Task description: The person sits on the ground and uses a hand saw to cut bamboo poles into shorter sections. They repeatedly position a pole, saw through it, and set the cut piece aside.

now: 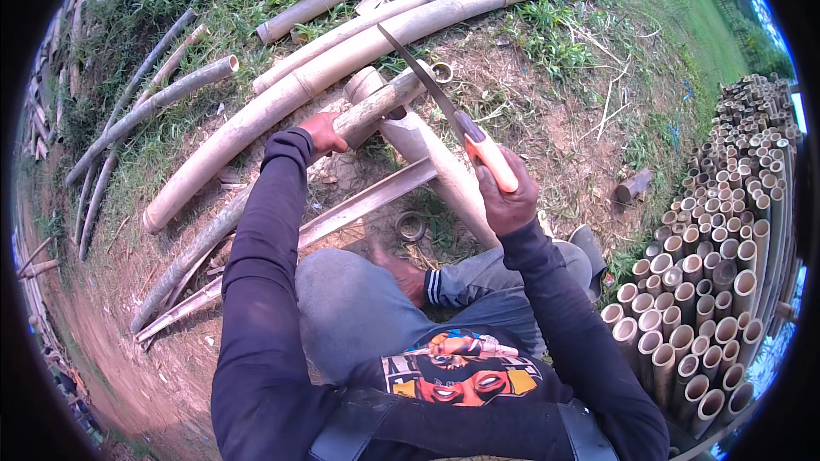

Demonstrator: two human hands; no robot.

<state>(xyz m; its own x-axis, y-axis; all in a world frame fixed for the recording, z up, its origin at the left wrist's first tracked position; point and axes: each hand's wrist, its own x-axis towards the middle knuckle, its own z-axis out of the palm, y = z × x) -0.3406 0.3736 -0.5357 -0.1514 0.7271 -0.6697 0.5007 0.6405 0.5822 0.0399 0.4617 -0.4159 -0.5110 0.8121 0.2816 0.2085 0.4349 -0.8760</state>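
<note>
My right hand [511, 195] is closed round the orange handle of a hand saw [438, 96]. The saw's curved blade points up and to the left, lying across a bamboo pole [377, 107] close to the pole's far end. Fingers of my left hand [323, 135] wrap the pole behind the blade. From there the pole slants down to the lower left, partly behind my left forearm. Near its far end it rests over a thicker bamboo piece [431, 149]. Whether the teeth have entered the pole, I cannot tell.
A split bamboo length [369, 200] runs below the pole, beside a bamboo ring [411, 226] near my foot. Long bamboo poles [342, 66] lie beyond on the grass. Many cut tubes [681, 337] stand stacked at right. A short dark log [633, 186] lies nearer.
</note>
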